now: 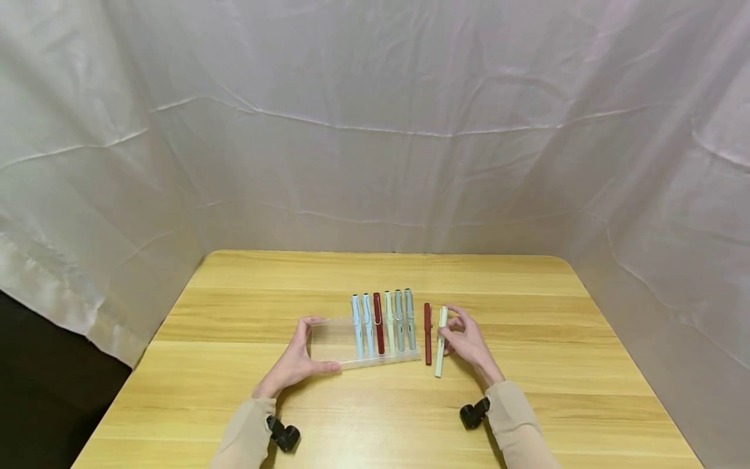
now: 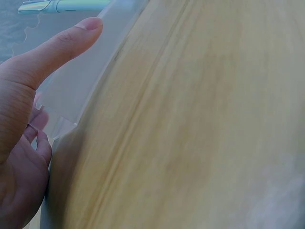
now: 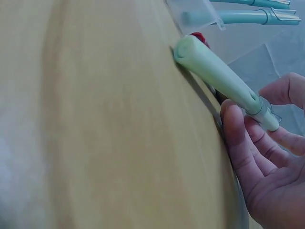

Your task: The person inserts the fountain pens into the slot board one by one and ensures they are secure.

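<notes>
While the white cloth backdrop (image 1: 375,130) is enclosing three sides, we are listing it first as the largest item, hanging in folds behind and beside the work.

Next, the wooden table (image 1: 527,404) is carrying everything else, its grain running side to side.

The clear tray (image 1: 334,342) is lying flat near the table's middle. We are holding it with the left hand (image 1: 293,365), thumb along the near edge and fingers over the far left corner; judging by this, the clasp is steadying the tray so it does not slide. In the left wrist view one finger (image 2: 57,45) is lying straight along the tray's surface.

Six pens are lying side by side in the tray's right half, caps away from us: two light blue pens (image 1: 362,324), one dark red pen (image 1: 378,322), one pale green pen (image 1: 389,322) and two grey-green pens (image 1: 404,319).

A second dark red pen (image 1: 428,333) is lying on the bare table just right of the tray.

The cream pen (image 1: 441,342) is lying just beside it, farther right. The right hand (image 1: 469,345) is pinching its upper part between thumb and fingertips (image 3: 238,129), while the pen's near end is resting on the table.
</notes>
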The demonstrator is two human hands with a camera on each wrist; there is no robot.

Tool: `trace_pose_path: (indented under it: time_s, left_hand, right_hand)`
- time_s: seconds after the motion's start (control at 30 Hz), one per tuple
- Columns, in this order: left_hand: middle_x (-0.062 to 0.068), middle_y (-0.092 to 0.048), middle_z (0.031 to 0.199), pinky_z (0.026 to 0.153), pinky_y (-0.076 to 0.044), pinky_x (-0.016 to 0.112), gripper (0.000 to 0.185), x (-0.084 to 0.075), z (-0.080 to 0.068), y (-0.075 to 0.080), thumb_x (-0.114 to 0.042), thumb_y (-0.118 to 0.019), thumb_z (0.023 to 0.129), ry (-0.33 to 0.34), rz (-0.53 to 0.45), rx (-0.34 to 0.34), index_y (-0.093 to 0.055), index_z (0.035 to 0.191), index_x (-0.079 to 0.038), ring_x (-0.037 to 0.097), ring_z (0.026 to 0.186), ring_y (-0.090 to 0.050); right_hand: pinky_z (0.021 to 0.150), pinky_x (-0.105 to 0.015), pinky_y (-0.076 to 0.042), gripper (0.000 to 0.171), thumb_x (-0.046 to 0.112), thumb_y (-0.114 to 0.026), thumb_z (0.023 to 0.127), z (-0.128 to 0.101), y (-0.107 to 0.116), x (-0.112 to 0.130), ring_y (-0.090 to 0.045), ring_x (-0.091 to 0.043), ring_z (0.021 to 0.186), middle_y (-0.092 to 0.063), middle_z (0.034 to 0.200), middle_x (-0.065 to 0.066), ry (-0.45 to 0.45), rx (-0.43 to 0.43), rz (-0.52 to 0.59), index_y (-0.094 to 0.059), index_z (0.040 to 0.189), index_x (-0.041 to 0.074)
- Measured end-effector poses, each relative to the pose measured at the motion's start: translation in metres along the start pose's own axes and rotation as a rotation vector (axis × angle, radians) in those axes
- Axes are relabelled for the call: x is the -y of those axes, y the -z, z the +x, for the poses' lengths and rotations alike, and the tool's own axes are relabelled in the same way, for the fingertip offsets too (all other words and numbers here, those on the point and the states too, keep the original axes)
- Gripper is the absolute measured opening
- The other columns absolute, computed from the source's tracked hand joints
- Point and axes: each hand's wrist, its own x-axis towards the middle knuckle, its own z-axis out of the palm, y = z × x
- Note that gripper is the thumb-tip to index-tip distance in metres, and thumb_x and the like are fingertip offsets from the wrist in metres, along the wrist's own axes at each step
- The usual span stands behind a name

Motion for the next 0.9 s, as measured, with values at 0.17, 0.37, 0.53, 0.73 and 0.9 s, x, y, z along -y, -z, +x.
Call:
trace_pose_path:
  time_s: [0.17, 0.37, 0.53, 0.73, 0.9]
  left_hand:
    - [0.02, -0.035, 0.153, 0.127, -0.011, 0.062, 0.1, 0.0, 0.0, -0.001, -0.024, -0.095, 0.066, 0.018, 0.016, 0.002, -0.032, 0.142, -0.007, 0.044, 0.152, -0.022]
    - [0.019, -0.034, 0.153, 0.127, -0.01, 0.062, 0.1, 0.001, 0.0, 0.0, -0.022, -0.095, 0.066, 0.02, 0.005, 0.0, -0.032, 0.142, -0.007, 0.043, 0.153, -0.021]
    - [0.02, -0.032, 0.153, 0.128, -0.009, 0.061, 0.1, 0.001, 0.001, 0.001, -0.022, -0.094, 0.067, 0.019, -0.005, 0.005, -0.03, 0.142, -0.006, 0.043, 0.153, -0.02]
    - [0.021, -0.033, 0.151, 0.127, -0.011, 0.062, 0.101, 0.0, 0.001, 0.002, -0.025, -0.095, 0.067, -0.003, 0.013, 0.006, -0.029, 0.142, -0.004, 0.044, 0.151, -0.024]
    - [0.022, -0.033, 0.151, 0.127, -0.012, 0.062, 0.102, -0.001, 0.001, 0.002, -0.026, -0.095, 0.067, -0.003, 0.021, 0.009, -0.029, 0.142, -0.004, 0.044, 0.15, -0.025]
  right_hand:
    - [0.058, -0.03, -0.062, 0.069, -0.002, -0.06, 0.094, 0.0, 0.0, 0.002, -0.062, -0.015, 0.062, -0.06, 0.099, -0.013, 0.012, 0.003, 0.0, -0.03, 0.155, 0.004]
    - [0.062, -0.034, -0.064, 0.068, 0.0, -0.061, 0.094, 0.0, -0.003, 0.009, -0.063, -0.015, 0.062, -0.06, 0.102, -0.018, 0.067, -0.008, -0.023, -0.029, 0.155, 0.005]
    - [0.067, -0.035, -0.064, 0.068, 0.003, -0.062, 0.096, -0.002, -0.004, 0.015, -0.066, -0.012, 0.067, -0.058, 0.107, -0.018, 0.102, -0.024, -0.015, -0.03, 0.156, 0.008]
    - [0.072, -0.04, -0.065, 0.068, 0.003, -0.061, 0.096, -0.004, -0.011, 0.022, -0.068, -0.009, 0.069, -0.054, 0.108, -0.013, 0.168, -0.056, 0.012, -0.03, 0.156, 0.011]
    - [0.074, -0.038, -0.065, 0.067, 0.001, -0.06, 0.096, -0.007, -0.017, 0.03, -0.069, -0.007, 0.073, -0.052, 0.109, -0.011, 0.206, -0.077, 0.038, -0.03, 0.156, 0.013]
